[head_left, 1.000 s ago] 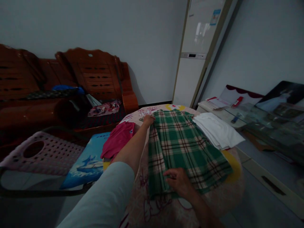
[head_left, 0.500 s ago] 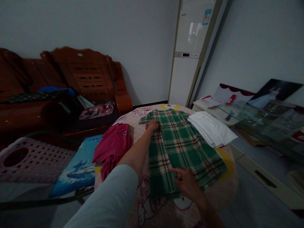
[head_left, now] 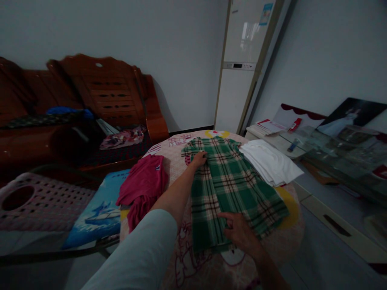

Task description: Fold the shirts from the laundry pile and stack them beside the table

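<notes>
A green plaid short-sleeved shirt (head_left: 231, 177) lies spread on the round table, its collar end away from me and its hem nearest. My left hand (head_left: 199, 159) reaches to the shirt's upper left side by the sleeve, fingers closed on the fabric. Over the lower part of the shirt is my right hand (head_left: 240, 231), index finger stretched out and thumb apart from it, the other fingers partly curled. Left of the shirt sits a crumpled magenta garment (head_left: 145, 179). Folded white cloth (head_left: 270, 161) rests at the right, against the shirt's edge.
A patterned pink cloth (head_left: 193, 274) covers the table (head_left: 173, 155). To the left are a pink plastic basket (head_left: 60, 205), a blue printed package (head_left: 102, 217) and a wooden sofa (head_left: 111, 96) with clothes. A glass-topped cabinet (head_left: 329, 157) stands at the right.
My left hand has moved slightly right, and the shirt's left sleeve has been drawn inward with it. My right hand stays nearly in place. The view has shifted a little.
</notes>
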Demonstrator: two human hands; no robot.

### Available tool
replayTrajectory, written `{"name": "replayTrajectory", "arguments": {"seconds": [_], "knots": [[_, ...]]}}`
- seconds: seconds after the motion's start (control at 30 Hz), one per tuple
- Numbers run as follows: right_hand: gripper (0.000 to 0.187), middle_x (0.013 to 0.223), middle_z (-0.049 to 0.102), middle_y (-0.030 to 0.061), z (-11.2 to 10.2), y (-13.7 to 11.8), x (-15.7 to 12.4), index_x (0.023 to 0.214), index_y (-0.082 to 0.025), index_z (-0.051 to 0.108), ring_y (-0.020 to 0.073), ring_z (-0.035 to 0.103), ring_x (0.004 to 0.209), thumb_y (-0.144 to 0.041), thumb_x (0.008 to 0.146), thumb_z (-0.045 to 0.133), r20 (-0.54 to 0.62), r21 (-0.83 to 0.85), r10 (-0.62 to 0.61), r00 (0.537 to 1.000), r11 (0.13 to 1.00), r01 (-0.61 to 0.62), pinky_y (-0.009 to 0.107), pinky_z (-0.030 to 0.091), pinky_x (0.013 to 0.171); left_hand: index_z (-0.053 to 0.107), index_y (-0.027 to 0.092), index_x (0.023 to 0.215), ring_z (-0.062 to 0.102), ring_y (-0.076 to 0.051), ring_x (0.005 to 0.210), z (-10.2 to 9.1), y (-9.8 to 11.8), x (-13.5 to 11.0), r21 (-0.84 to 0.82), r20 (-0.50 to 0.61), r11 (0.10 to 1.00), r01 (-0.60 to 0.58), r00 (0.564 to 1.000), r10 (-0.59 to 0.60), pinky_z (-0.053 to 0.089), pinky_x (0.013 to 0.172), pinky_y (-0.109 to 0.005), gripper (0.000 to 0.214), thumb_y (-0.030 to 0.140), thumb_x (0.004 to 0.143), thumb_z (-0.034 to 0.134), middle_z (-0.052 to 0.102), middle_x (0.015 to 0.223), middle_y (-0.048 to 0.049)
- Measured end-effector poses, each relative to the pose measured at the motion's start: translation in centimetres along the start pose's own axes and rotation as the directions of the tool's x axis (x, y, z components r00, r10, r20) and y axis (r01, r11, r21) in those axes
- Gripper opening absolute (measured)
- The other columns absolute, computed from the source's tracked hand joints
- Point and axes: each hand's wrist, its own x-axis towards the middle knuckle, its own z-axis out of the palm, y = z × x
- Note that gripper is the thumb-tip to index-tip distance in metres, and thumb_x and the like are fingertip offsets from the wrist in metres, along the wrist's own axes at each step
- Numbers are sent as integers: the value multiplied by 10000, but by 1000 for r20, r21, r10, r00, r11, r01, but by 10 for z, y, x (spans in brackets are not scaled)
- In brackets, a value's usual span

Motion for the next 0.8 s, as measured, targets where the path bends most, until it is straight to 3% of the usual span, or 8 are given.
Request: {"name": "replayTrajectory", "arguments": {"seconds": [0.17,0.27,0.33,0.5,0.7,0.8], "knots": [[503,1031,722,93,-13,-13,-7,1213,-219,683,248,641,994,-139,725,593,-31,-258,-18,999,966,9,333,428,869,624,164,1275,540,-183,1266,8,-4,-16,-8,-45,998,-65,997,64,382,1112,-293,489,65,800,568,619,1334,-82],[397,943,738,85,-16,-28,-5,1170,-230,701,235,668,916,-199,789,597,-48,-267,-12,999,964,-1,312,437,816,619,182,1276,516,-191,1291,10,-15,-32,11,-201,999,-32,979,33,370,1130,-340,461,77,840,512,603,1350,-85],[394,851,733,58,-13,-35,-1,1179,-247,692,206,666,814,-196,801,593,-21,-215,-58,998,975,52,289,436,759,606,205,1293,500,-209,1308,11,-25,-44,41,-241,999,-14,970,24,361,1136,-384,449,114,867,493,588,1366,-85],[472,752,684,17,2,-24,9,1161,-229,692,171,618,719,-98,717,602,53,-135,-86,995,986,92,260,412,700,561,220,1342,446,-267,1351,8,-38,-63,177,-46,982,-70,996,79,285,1160,-453,440,304,912,516,519,1439,-104],[487,727,648,-7,4,-10,11,1148,-231,697,146,574,680,-81,693,605,34,-78,-71,997,994,73,237,377,653,454,176,1423,324,-283,1427,6,-15,-70,247,-85,967,-59,993,82,207,1181,-484,498,348,956,438,408,1520,-135],[452,718,654,-3,3,-13,9,1137,-225,703,146,576,668,-92,716,603,36,-94,-61,997,993,65,241,374,649,436,210,1437,307,-295,1437,17,-6,-79,233,-1,965,-117,993,120,209,1175,-518,513,398,960,432,393,1532,-124]]}}
